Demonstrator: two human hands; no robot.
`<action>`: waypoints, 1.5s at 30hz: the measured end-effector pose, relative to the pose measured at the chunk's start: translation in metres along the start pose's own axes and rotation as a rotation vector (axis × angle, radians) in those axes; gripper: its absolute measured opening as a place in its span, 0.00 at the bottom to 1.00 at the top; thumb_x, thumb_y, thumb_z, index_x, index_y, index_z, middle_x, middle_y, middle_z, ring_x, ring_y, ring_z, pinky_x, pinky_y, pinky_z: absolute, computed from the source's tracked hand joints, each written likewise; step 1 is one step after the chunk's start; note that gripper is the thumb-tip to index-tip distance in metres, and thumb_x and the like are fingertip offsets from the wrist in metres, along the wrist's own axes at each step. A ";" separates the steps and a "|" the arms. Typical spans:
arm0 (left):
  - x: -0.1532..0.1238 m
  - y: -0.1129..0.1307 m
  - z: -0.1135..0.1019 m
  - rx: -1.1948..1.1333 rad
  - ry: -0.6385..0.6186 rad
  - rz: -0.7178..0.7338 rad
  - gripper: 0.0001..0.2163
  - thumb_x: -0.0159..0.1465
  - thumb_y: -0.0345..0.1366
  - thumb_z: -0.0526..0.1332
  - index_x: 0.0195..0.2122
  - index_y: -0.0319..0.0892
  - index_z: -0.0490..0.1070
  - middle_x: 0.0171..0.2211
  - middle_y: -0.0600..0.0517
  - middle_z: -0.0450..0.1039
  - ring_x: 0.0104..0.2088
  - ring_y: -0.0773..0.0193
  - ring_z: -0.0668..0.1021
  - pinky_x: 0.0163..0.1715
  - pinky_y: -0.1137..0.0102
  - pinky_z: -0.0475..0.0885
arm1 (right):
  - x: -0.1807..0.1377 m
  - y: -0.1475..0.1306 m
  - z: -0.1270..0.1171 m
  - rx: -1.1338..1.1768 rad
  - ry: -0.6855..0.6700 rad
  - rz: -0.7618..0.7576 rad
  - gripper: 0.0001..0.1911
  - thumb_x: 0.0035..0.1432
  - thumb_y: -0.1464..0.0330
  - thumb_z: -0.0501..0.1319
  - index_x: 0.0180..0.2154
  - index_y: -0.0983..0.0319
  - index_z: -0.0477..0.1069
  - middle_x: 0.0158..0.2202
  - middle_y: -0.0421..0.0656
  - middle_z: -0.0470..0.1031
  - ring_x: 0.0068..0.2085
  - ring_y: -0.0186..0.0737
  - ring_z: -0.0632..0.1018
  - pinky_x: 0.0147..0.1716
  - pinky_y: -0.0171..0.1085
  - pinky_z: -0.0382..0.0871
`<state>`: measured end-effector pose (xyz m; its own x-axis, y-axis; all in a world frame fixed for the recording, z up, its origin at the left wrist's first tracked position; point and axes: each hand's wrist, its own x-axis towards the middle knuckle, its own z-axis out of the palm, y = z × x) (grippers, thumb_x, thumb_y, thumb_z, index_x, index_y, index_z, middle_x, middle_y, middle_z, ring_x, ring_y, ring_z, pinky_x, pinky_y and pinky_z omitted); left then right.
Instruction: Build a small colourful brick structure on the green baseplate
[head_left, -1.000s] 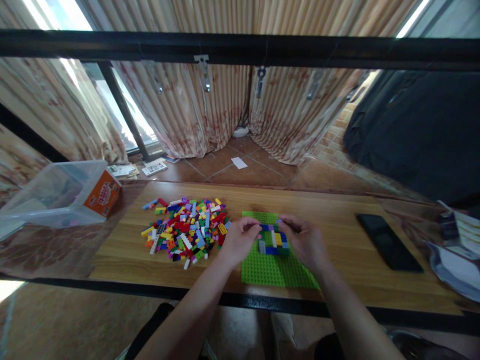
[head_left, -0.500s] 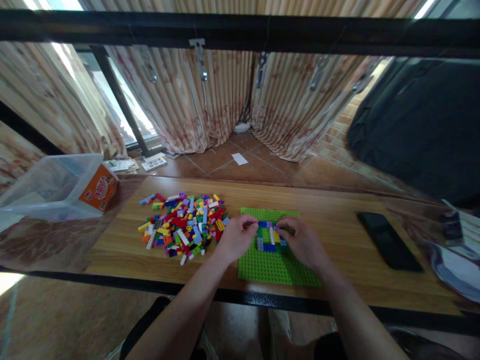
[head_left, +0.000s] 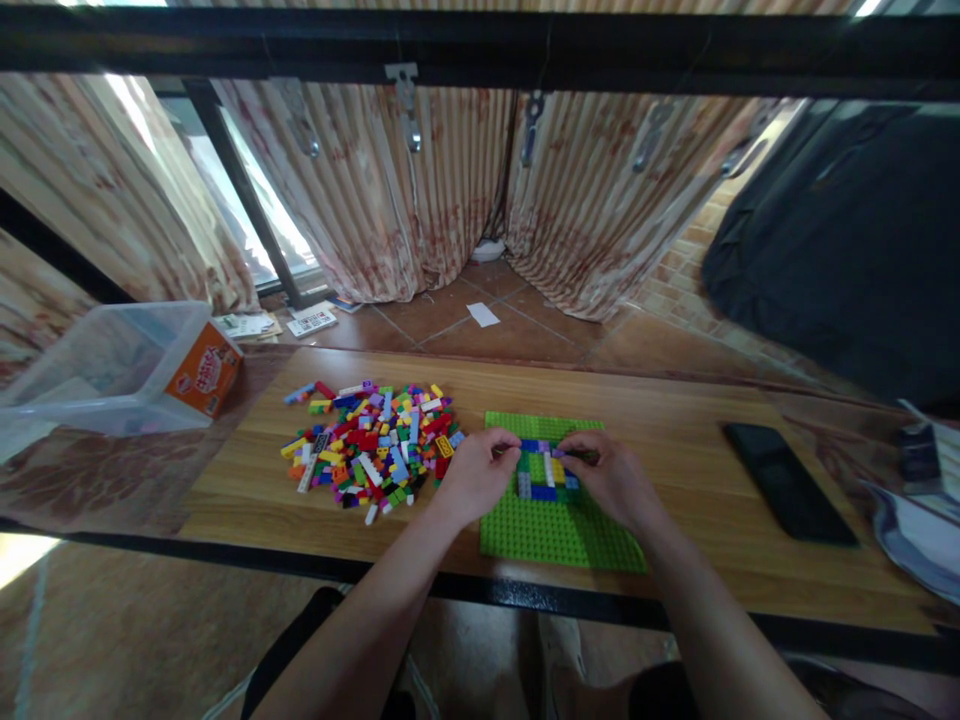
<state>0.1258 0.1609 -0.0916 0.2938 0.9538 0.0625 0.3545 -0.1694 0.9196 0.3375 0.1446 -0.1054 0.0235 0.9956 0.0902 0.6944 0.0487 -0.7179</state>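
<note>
A low, roughly four-sided structure of small plastic bricks [head_left: 544, 493] was seen on a flat, bright green studded baseplate [head_left: 559, 540], towards its far half, and was flanked by two bare hands. From the fingertips of the left hand [head_left: 478, 475] the structure lay directly to the right; from those of the right hand [head_left: 611, 480] it lay to the left and slightly nearer the body. Its far left corner was met by the left fingertips, while its far right part was overlapped by the right ones, so neither hand could be called clearly nearer. No longer axis could be made out for the whole, but a narrow white brick [head_left: 549, 471] within it was set with its length pointing away from the body.

The left thumb and forefinger were drawn together at the tips; whether a brick was pinched there could not be told. The right fingers were curled inward, with a speck of violet visible at the tips, too small to be judged held or merely touched.

Dark blue was shown along the far and near edges, greyish blue at the near left corner, green and yellow inside. The right edge was partly hidden.
</note>
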 end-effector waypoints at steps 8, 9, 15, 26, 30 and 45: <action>-0.001 0.002 -0.001 -0.006 0.000 -0.002 0.07 0.61 0.30 0.58 0.33 0.40 0.76 0.29 0.51 0.78 0.33 0.63 0.78 0.36 0.70 0.73 | 0.002 0.002 -0.001 0.030 -0.030 -0.003 0.07 0.52 0.65 0.62 0.32 0.58 0.79 0.38 0.44 0.78 0.39 0.41 0.77 0.41 0.41 0.71; -0.001 0.002 0.000 -0.002 -0.001 -0.003 0.07 0.61 0.30 0.58 0.32 0.40 0.76 0.29 0.51 0.78 0.33 0.63 0.78 0.36 0.70 0.73 | 0.002 0.002 -0.001 0.025 -0.028 -0.001 0.07 0.52 0.65 0.62 0.32 0.58 0.79 0.38 0.44 0.78 0.39 0.41 0.77 0.41 0.41 0.71; -0.002 0.006 -0.002 0.005 -0.011 -0.007 0.07 0.61 0.30 0.57 0.33 0.39 0.75 0.30 0.50 0.78 0.32 0.63 0.78 0.35 0.70 0.72 | 0.002 0.000 -0.001 0.058 -0.004 0.018 0.07 0.51 0.66 0.63 0.32 0.58 0.79 0.36 0.43 0.79 0.39 0.42 0.77 0.41 0.41 0.71; -0.003 0.008 -0.004 0.027 -0.022 -0.004 0.07 0.61 0.30 0.57 0.33 0.40 0.75 0.30 0.51 0.77 0.33 0.63 0.78 0.36 0.70 0.72 | -0.020 -0.008 -0.021 0.062 -0.142 0.026 0.07 0.49 0.63 0.65 0.30 0.57 0.81 0.31 0.41 0.77 0.32 0.38 0.75 0.33 0.38 0.68; -0.004 0.009 -0.004 0.048 -0.023 -0.008 0.07 0.61 0.30 0.57 0.34 0.40 0.75 0.30 0.51 0.77 0.32 0.62 0.77 0.35 0.70 0.72 | -0.022 -0.011 -0.016 -0.006 -0.174 0.024 0.06 0.49 0.66 0.64 0.30 0.56 0.81 0.30 0.40 0.77 0.30 0.36 0.73 0.33 0.38 0.68; -0.006 0.009 -0.008 0.075 -0.026 0.002 0.08 0.62 0.30 0.56 0.35 0.40 0.75 0.31 0.50 0.78 0.33 0.62 0.78 0.35 0.70 0.71 | -0.023 -0.021 -0.019 -0.131 -0.197 -0.071 0.07 0.54 0.68 0.61 0.29 0.57 0.78 0.32 0.42 0.77 0.33 0.39 0.76 0.36 0.39 0.69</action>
<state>0.1205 0.1553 -0.0808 0.3172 0.9468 0.0538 0.4186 -0.1906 0.8879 0.3357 0.1192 -0.0790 -0.1607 0.9870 -0.0080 0.7767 0.1215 -0.6180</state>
